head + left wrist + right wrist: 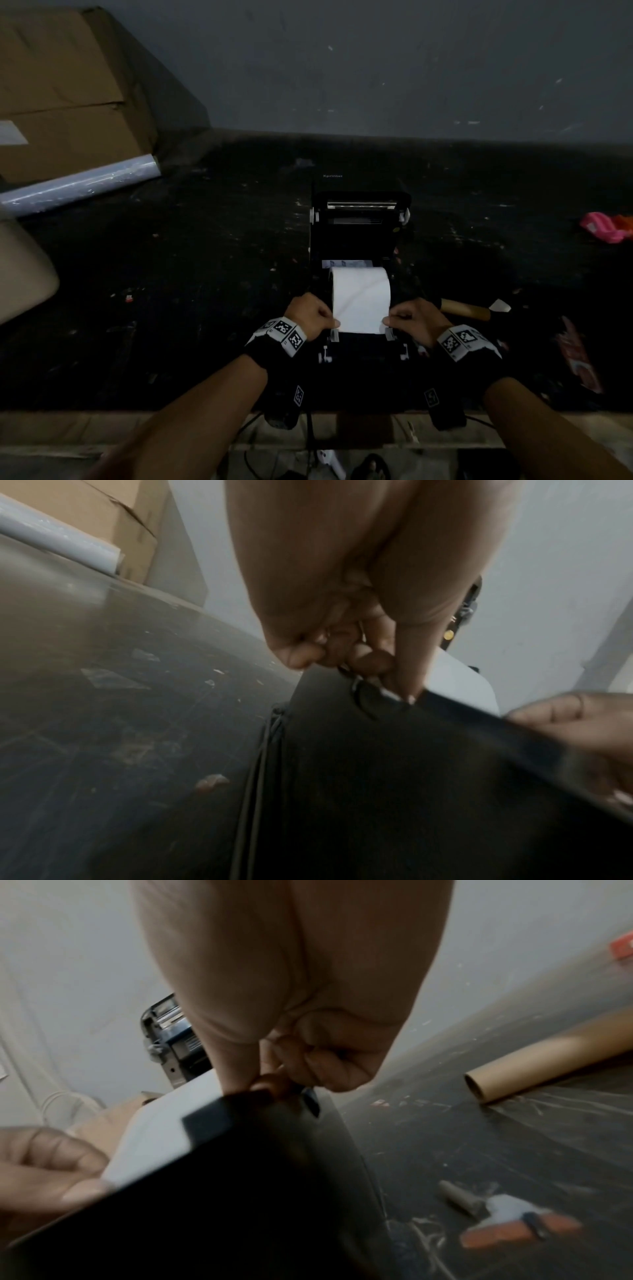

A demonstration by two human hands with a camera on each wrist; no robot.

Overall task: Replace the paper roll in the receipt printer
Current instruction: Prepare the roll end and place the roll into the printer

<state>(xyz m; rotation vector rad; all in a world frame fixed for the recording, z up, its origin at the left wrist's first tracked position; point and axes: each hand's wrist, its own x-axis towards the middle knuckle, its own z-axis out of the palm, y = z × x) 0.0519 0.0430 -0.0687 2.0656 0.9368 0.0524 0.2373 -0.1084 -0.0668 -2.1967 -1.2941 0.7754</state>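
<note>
The black receipt printer stands open on the dark table, its lid tilted back. A white paper roll lies in its bay, with the loose end drawn toward me over the front edge. My left hand pinches the paper's left corner and my right hand pinches the right corner. In the left wrist view the left hand pinches at the printer's top edge. In the right wrist view the right hand pinches the paper beside the lid.
A cardboard box and a roll of clear film lie at the back left. To the right of the printer are a brown cardboard tube, a small grey core and red packets. A pink item lies far right.
</note>
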